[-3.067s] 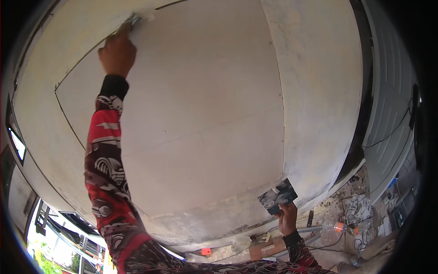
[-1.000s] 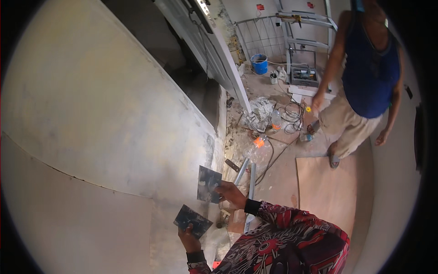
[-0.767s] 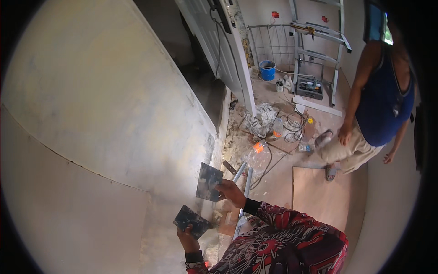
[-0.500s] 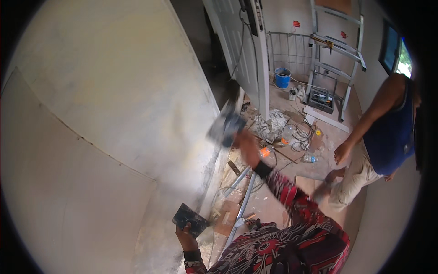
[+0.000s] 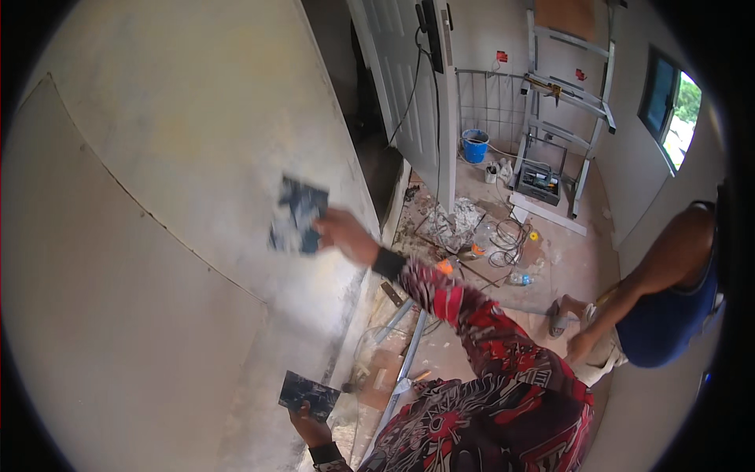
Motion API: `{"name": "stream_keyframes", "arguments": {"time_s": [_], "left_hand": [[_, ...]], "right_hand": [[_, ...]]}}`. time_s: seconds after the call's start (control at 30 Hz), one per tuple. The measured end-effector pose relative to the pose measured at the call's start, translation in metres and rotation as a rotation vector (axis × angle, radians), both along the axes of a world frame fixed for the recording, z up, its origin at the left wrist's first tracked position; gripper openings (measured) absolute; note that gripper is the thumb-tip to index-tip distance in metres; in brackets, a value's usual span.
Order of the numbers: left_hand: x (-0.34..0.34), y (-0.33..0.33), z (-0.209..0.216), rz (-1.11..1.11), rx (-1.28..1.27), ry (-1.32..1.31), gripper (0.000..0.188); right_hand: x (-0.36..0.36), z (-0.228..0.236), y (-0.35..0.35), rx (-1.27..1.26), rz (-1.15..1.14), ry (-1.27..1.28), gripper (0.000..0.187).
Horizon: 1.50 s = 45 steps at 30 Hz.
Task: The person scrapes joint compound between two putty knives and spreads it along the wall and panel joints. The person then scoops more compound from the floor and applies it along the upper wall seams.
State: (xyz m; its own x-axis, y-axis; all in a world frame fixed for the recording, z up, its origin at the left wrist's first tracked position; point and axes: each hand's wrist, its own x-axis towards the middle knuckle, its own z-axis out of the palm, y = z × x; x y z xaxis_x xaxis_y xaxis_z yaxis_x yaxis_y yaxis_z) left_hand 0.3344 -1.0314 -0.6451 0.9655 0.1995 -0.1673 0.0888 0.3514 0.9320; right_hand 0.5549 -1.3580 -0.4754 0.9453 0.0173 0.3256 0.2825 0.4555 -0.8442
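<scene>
My right hand (image 5: 348, 234) is closed on the edge of a dark, square putty spreader (image 5: 297, 214), smeared with white paste. It is held up at the pale, patchy wall (image 5: 204, 141); whether the blade touches the surface I cannot tell. Lower down, my left hand (image 5: 310, 425) grips a second dark, rectangular spreader (image 5: 305, 393) with whitish streaks on its face, thumb lying over its lower edge. A curved seam (image 5: 167, 230) runs across the wall left of both hands.
A door (image 5: 401, 86) stands ajar beyond the wall's end. Metal strips (image 5: 413, 346), cables (image 5: 510, 244) and a crumpled sheet (image 5: 456, 224) litter the floor. Farther back are a blue bucket (image 5: 475, 148), a toolbox (image 5: 539, 184) and a ladder (image 5: 568, 118). Another person (image 5: 661, 315) bends at right.
My right hand with its spreader has moved left from the wall's edge onto the wall face. My left hand sits slightly lower and farther left. The other person has bent lower.
</scene>
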Motion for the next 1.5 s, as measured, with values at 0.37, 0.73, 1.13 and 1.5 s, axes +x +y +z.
{"name": "stream_keyframes", "arguments": {"time_s": [0.37, 0.73, 1.13, 1.5], "left_hand": [[0.014, 0.018, 0.032, -0.203, 0.528, -0.223, 0.045], [0.011, -0.011, 0.086, -0.080, 0.156, -0.216, 0.035], [0.017, -0.003, 0.078, -0.061, -0.097, -0.163, 0.022], [0.051, 0.171, 0.394, 0.340, 0.821, -1.289, 0.047]], "right_hand": [[-0.159, -0.177, 0.095, -0.134, 0.046, 0.404, 0.025], [-0.180, -0.081, 0.115, -0.106, -0.011, 0.380, 0.021], [-0.169, -0.052, 0.107, -1.181, 0.167, -0.320, 0.022], [-0.117, -0.137, 0.032, -1.025, -0.142, -0.212, 0.020]]}}
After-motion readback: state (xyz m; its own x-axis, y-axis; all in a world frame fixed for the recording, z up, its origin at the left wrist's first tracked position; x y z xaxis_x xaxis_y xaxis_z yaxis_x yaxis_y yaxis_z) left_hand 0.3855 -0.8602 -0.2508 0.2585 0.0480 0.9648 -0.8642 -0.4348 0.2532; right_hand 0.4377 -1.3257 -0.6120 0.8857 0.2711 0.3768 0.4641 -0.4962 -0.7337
